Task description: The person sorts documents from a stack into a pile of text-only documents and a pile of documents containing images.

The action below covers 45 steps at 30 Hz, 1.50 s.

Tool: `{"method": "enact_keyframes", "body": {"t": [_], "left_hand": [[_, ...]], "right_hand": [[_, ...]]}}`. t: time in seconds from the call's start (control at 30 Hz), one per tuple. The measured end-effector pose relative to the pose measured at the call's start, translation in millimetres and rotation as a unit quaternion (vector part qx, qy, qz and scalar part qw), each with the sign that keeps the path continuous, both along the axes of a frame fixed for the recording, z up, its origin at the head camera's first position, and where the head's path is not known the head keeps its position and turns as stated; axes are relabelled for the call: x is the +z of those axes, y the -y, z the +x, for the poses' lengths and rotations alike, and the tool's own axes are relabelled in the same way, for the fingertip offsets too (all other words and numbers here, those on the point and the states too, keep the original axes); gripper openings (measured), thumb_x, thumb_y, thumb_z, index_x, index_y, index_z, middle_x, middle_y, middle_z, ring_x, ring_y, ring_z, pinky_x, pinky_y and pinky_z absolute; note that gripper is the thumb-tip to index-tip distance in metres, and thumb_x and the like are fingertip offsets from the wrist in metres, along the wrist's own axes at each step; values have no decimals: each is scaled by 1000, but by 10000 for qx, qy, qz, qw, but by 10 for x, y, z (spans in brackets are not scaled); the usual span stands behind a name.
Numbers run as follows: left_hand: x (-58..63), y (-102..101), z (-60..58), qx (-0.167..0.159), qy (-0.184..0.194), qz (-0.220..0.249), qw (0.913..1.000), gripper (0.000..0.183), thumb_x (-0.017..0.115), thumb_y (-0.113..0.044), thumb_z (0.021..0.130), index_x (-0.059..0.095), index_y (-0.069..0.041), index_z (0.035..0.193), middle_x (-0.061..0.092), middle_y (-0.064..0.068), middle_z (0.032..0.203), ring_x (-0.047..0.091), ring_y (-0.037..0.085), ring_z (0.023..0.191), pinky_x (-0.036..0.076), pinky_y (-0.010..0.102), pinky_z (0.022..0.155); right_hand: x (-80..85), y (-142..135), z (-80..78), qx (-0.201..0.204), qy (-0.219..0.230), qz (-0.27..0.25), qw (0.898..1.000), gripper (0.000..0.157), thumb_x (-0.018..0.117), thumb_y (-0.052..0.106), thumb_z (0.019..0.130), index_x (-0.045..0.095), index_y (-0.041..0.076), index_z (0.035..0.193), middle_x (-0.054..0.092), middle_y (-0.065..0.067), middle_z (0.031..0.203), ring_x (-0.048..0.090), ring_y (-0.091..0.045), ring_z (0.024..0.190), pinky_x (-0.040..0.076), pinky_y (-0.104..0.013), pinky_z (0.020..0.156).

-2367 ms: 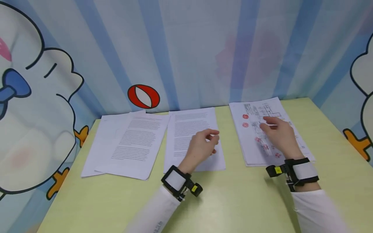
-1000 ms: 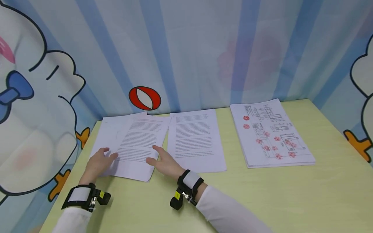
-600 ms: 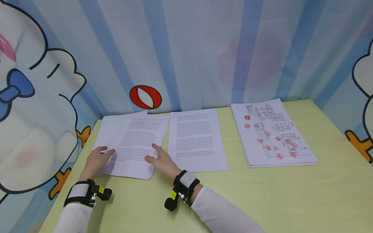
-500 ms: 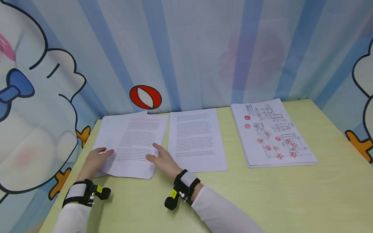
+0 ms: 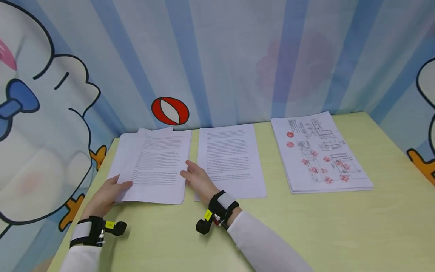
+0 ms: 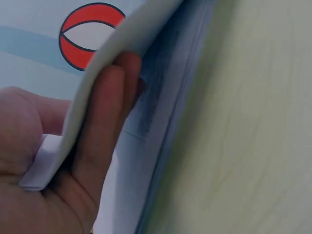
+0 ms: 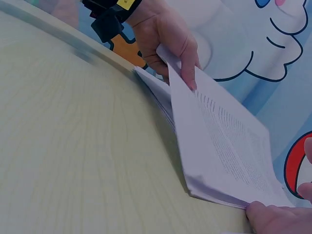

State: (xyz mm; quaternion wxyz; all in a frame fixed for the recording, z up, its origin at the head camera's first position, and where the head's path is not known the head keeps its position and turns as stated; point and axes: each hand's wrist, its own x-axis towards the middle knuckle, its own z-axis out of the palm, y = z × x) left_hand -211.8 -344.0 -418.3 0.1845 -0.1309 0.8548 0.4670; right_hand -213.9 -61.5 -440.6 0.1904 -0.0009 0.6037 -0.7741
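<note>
A stack of printed paper sheets (image 5: 157, 162) lies on the left of the table, over more paper (image 5: 119, 158). My left hand (image 5: 107, 192) grips its left edge. In the left wrist view, thumb and fingers (image 6: 105, 112) lie on opposite sides of the bent stack. The right wrist view shows this side of the stack (image 7: 219, 141) lifted off the papers below. At its right edge is my right hand (image 5: 200, 181), with fingertips against the paper's side and not curled round it. Part of the right hand (image 7: 278, 219) touches the near edge in the right wrist view.
A second printed stack (image 5: 229, 158) lies just right of my right hand. Farther right is a stack with drawings and red stamps (image 5: 326, 155). The pale green table (image 5: 272, 226) ends at a striped curtain (image 5: 238, 56) behind the papers.
Both hands came over from the middle and right-hand stacks to the left one. The top sheets have shifted left and straightened, and my left hand now holds their left edge.
</note>
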Motion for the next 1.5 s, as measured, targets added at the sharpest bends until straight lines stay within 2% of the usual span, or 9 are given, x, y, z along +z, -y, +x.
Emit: {"method": "enact_keyframes", "body": {"t": [0.13, 0.3, 0.47, 0.6, 0.7, 0.87, 1.07, 1.23, 1.5], "left_hand": [[28, -52, 30, 2, -323, 423, 9986, 68, 42, -39, 96, 5, -12, 147, 31, 18, 141, 40, 30, 115, 38, 39, 98], [91, -199, 67, 188, -572, 838, 9947, 72, 48, -43, 92, 10, -17, 147, 37, 13, 135, 50, 23, 105, 47, 23, 82], [226, -408, 97, 86, -669, 1208, 9904, 69, 51, -40, 92, 16, -16, 146, 42, 9, 130, 53, 17, 99, 48, 23, 78], [300, -643, 117, -102, -776, 1628, 9836, 62, 50, -35, 93, 21, -15, 144, 47, 5, 125, 55, 13, 96, 50, 24, 76], [280, -848, 132, -198, -943, 1828, 9784, 58, 50, -32, 94, 25, -15, 143, 47, 6, 128, 54, 14, 100, 49, 25, 79], [169, -1145, 134, -621, -1177, 1848, 9737, 50, 48, -28, 95, 31, -16, 140, 46, 7, 133, 49, 18, 111, 42, 28, 88], [67, -1463, 95, -1134, -1095, 1795, 9710, 45, 52, -24, 93, 37, -20, 135, 53, 6, 126, 54, 21, 107, 45, 36, 86], [-3, -1728, 24, -1086, -821, 1571, 9782, 43, 59, -24, 88, 44, -19, 128, 61, 9, 111, 60, 23, 93, 47, 33, 74], [-118, -1919, 6, -1107, -1038, 308, 9879, 45, 61, -18, 86, 48, -11, 128, 59, 12, 86, 58, 21, 66, 50, 30, 58]], "right_hand": [[33, -58, -13, -208, 73, -127, 9997, 59, 53, 19, 89, 29, 9, 142, 26, -16, 147, 27, -18, 132, 35, -36, 103], [99, -136, -42, -551, 191, 212, 9981, 62, 54, 21, 88, 26, 11, 143, 28, -14, 147, 28, -19, 131, 35, -34, 103], [121, -235, -81, -851, 254, 152, 9959, 69, 56, 24, 87, 20, 12, 145, 36, -13, 141, 41, -20, 121, 35, -35, 101], [157, -364, -80, -747, 239, -435, 9960, 53, 53, 23, 90, 34, 16, 139, 53, -8, 125, 54, -19, 105, 45, -34, 86], [225, -518, -74, -742, 133, -648, 9950, 37, 47, 20, 93, 43, 19, 131, 60, -6, 116, 57, -19, 101, 48, -32, 77], [316, -870, -98, -861, -57, -392, 9955, 38, 42, 15, 95, 41, 18, 133, 59, -8, 116, 57, -20, 101, 48, -31, 76], [271, -1342, -79, -1005, -144, 339, 9943, 40, 43, 15, 95, 40, 15, 134, 59, -8, 114, 57, -21, 100, 47, -33, 78], [135, -1663, -64, -1244, -178, 1266, 9840, 45, 46, 16, 93, 38, 11, 137, 58, -11, 114, 57, -22, 97, 48, -33, 73], [-2, -1917, -79, -1041, -423, 2681, 9568, 46, 49, 14, 91, 39, 3, 135, 58, -16, 115, 57, -22, 93, 49, -31, 72]]}}
